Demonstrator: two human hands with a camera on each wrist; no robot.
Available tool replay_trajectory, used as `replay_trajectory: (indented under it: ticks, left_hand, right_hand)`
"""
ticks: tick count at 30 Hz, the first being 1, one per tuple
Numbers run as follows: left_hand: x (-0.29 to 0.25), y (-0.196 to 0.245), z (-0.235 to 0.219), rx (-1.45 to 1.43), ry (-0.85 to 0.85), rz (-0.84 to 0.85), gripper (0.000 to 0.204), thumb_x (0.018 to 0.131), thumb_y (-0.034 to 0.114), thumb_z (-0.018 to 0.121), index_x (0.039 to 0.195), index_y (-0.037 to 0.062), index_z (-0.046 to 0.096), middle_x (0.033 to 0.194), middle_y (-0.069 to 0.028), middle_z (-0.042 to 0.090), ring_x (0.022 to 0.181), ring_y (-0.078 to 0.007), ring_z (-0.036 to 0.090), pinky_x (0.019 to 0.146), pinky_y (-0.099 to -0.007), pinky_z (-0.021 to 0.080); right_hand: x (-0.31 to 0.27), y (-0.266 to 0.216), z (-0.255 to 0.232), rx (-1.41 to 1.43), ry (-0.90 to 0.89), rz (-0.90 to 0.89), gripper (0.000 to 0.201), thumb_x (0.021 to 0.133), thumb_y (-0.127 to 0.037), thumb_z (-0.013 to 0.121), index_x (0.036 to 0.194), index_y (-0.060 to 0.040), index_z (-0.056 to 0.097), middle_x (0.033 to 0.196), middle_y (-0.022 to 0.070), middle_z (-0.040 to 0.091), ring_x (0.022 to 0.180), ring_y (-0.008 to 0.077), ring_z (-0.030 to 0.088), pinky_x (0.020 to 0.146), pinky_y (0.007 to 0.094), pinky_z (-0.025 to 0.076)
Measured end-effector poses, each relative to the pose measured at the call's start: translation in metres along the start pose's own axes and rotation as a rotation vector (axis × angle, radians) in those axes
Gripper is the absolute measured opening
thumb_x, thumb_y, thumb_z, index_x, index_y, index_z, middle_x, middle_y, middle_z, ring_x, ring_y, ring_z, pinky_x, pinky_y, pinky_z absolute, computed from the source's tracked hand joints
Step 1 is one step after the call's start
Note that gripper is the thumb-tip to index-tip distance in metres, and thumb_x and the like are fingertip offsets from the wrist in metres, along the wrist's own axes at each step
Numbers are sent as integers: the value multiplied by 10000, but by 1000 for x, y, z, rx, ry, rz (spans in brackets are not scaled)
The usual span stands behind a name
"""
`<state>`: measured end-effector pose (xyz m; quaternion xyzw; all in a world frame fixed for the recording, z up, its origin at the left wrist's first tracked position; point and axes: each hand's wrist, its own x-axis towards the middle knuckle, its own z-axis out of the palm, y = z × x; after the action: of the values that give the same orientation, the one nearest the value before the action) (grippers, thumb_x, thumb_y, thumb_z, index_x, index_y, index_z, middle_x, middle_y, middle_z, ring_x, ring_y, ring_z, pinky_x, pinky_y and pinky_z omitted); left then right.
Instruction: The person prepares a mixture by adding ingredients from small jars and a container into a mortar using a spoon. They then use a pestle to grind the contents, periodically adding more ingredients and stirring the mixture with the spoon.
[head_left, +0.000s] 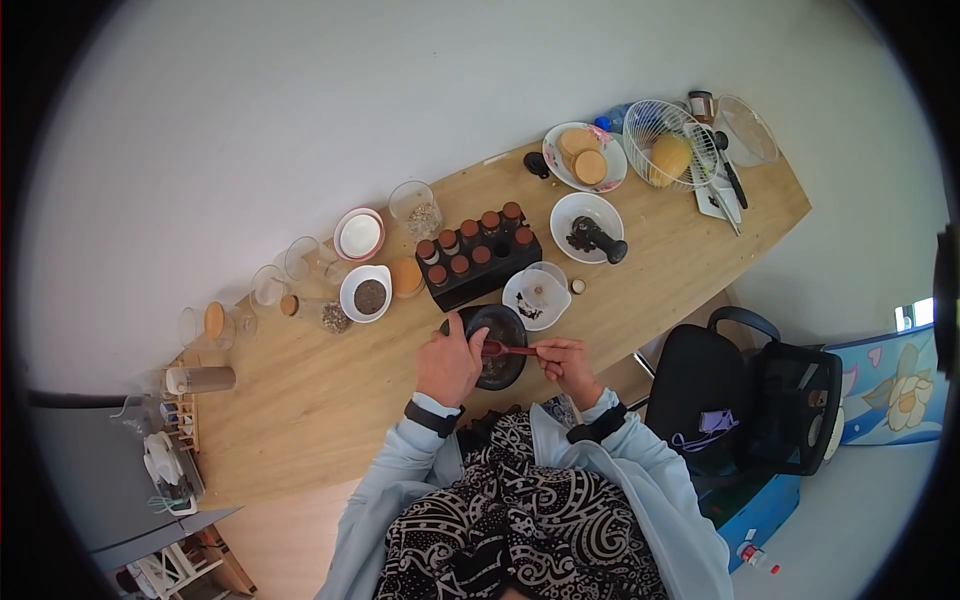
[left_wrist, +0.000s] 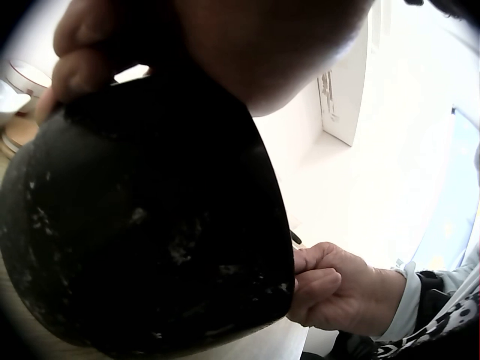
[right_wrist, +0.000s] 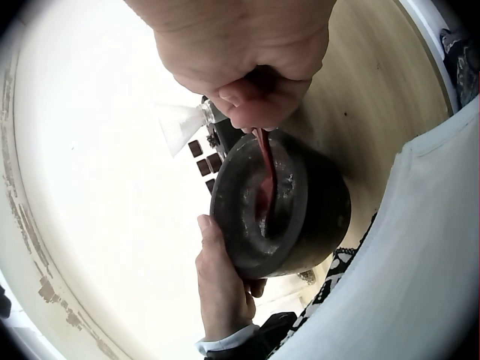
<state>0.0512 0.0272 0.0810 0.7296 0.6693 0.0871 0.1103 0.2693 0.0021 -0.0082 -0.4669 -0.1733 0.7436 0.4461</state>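
A dark stone mortar [head_left: 503, 375] is tilted near the table's front edge. My left hand [head_left: 447, 362] grips its rim; in the left wrist view the mortar's outside [left_wrist: 142, 225] fills much of the picture. Between thumb and fingers my right hand [head_left: 568, 366] pinches the handle of a small red-brown spoon [head_left: 518, 350]. The right wrist view has the spoon's bowl [right_wrist: 264, 198] inside the mortar [right_wrist: 330, 206], under the right hand [right_wrist: 244, 52], with the left hand [right_wrist: 221, 289] at the rim. Grey residue clings to the mortar's inner wall.
Behind the mortar stand a black rack [head_left: 462, 291] of red-capped jars and a white bowl [head_left: 550, 322] holding a clear funnel. A white bowl [head_left: 566, 212] with a pestle [head_left: 603, 240] is farther back. Bowls and glass jars line the left; a black chair [head_left: 700, 375] stands right.
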Motion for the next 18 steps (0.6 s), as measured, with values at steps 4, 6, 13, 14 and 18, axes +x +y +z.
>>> replay_trajectory:
  ticks: [4,6,13,14,18]
  left_hand:
    - [1,-2,-1,-32,-8,-27,510,950,421,480,1213,-14,520,712,-242,620,631,-398,632,556,-452,497]
    - [2,-4,-1,-35,-17,-37,505,950,420,480,1210,-11,524,718,-244,622,634,-399,633,558,-453,498]
    - [1,-11,6,-3,26,-10,535,948,437,478,1203,-32,512,665,-213,609,585,-370,629,516,-438,491]
    - [1,-11,6,-4,27,-10,535,948,437,478,1203,-32,512,665,-213,609,585,-370,629,516,-438,491]
    - [1,-8,3,-11,23,-5,542,951,439,472,1207,-38,509,663,-214,608,587,-370,628,517,-436,490]
  right_hand:
    - [-8,-6,-8,15,21,-61,154,872,-37,617,975,68,664,652,60,574,427,60,393,418,206,351]
    - [-14,-11,-13,29,30,-75,153,873,-37,615,971,71,663,652,64,574,425,58,389,412,205,346]
    - [-46,-50,-12,85,90,-209,159,884,-38,599,973,79,657,655,78,578,408,54,366,383,206,330]
    - [-50,-57,-11,85,91,-209,159,884,-38,599,973,79,657,655,78,578,408,54,366,383,206,330]
    - [-60,-85,-1,-77,221,-482,169,887,-18,591,1021,61,656,673,79,588,424,62,416,398,208,354]
